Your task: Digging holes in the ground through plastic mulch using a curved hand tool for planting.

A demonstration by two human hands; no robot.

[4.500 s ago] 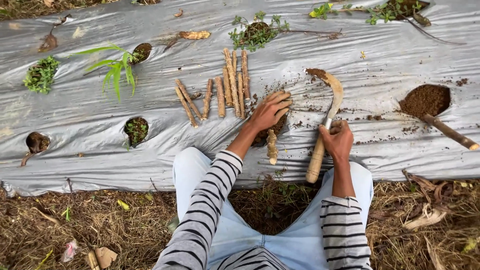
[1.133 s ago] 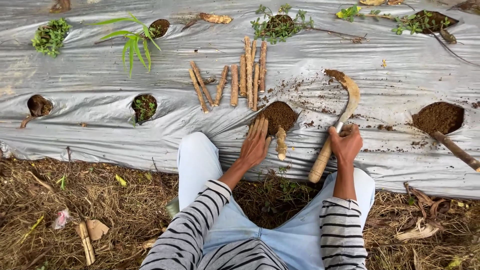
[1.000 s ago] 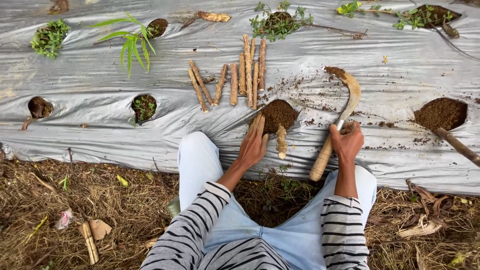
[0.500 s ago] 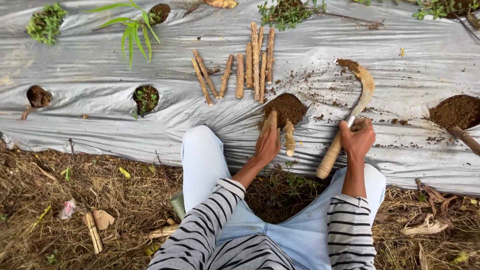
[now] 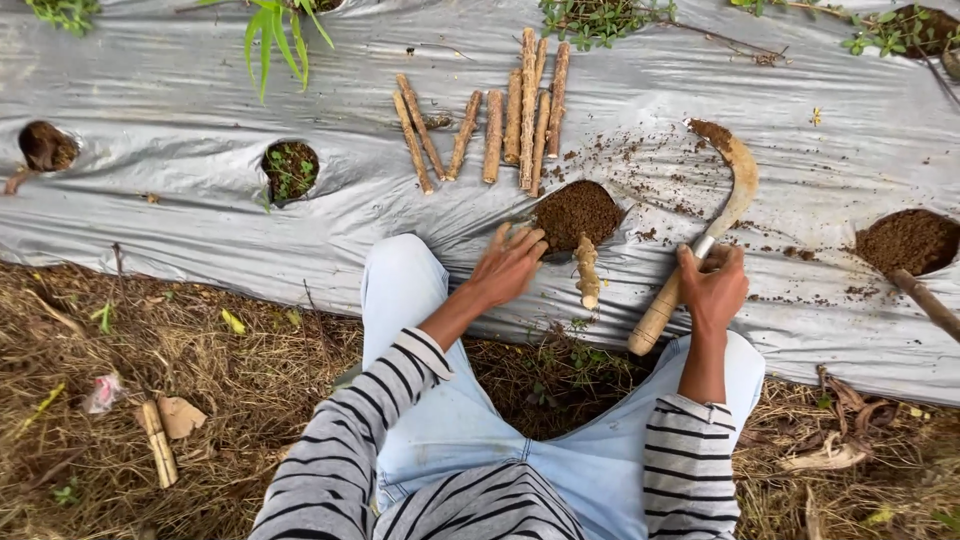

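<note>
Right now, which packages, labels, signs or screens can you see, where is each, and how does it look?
No labels, signs or screens.
Scrap: on the straw at lower left, small, crumpled, pale pinkish; possibly a wrapper.
Card piece: on the straw beside it, flat, tan, roughly square.

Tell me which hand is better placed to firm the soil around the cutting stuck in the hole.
Left, probably. The left hand lies open at the rim of the soil-filled hole, right beside the planted cutting. The right hand is wrapped around the sickle handle, farther off.
</note>
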